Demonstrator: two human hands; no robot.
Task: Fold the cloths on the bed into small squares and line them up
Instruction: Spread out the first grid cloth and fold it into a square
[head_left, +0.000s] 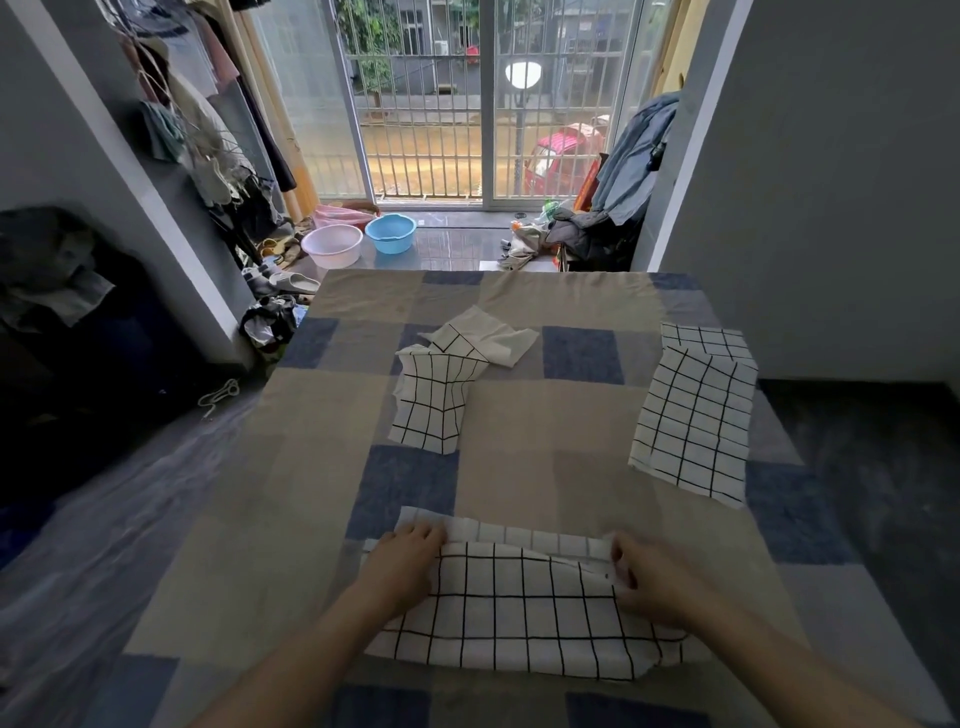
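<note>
Three white cotton cloths with black grid lines lie on the bed's tan-and-blue patchwork sheet (519, 431). At the near edge, the left hand (402, 564) grips the left end of the nearest grid cloth (524, 613), fingers curled over its folded upper edge. Farther back sits the crumpled middle cloth (441, 384). The right hand (652, 579) pinches the nearest cloth's right end. The flat cloth (693, 415) lies at the far right.
</note>
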